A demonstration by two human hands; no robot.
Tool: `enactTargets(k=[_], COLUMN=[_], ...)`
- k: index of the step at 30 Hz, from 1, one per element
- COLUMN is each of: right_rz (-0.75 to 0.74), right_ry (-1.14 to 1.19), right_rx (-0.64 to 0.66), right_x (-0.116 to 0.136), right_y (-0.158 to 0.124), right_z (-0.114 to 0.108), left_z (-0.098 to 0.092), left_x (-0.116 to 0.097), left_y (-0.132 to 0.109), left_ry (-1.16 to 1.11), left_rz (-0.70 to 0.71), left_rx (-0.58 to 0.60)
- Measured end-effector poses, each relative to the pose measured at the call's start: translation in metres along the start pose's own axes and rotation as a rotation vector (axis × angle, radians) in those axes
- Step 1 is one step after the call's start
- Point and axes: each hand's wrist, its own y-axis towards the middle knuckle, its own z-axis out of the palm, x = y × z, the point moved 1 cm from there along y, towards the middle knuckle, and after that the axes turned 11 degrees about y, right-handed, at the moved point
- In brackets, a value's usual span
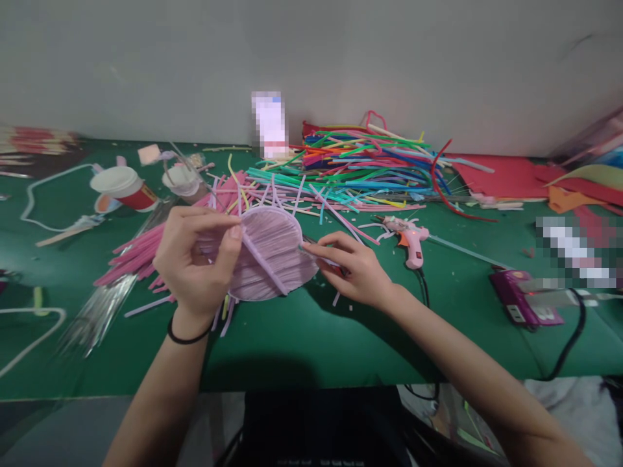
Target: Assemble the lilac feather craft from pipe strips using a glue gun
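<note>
A round lilac disc [272,259], built from rows of pipe cleaners with a raised rim, is tilted above the table between my hands. My left hand [197,259] is closed, thumb and forefinger pinching the upper end of a lilac pipe cleaner [265,263] that slants across the disc. My right hand [353,266] is at the disc's right edge, its fingers curled around a small tool [343,268] with dark and red parts, mostly hidden. Loose lilac pipe cleaners [298,194] lie behind the disc, and a bundle of pink ones [129,256] is by my left hand.
Many-coloured pipe cleaners [360,159] are heaped by the wall near a blurred phone [270,126]. A pink glue gun [411,240] and purple power strip [518,298] stand right, with cords. Paper cups [121,185], silvery wires [97,318] and red felt sheets [501,175] are around.
</note>
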Motion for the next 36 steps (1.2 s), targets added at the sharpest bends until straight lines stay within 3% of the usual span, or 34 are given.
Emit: enactTargets(k=[7, 36], right_rz=[-0.057, -0.093], right_ry=[0.01, -0.024], right_rx=[-0.055, 0.006], right_x=[0.002, 0.002], right_y=[0.002, 0.007], right_z=[-0.001, -0.003], left_z=[0.0, -0.001], left_x=[0.002, 0.002], left_y=[-0.001, -0.002], left_ry=[-0.017, -0.02], left_rz=[0.0, -0.017], left_rx=[0.004, 0.004])
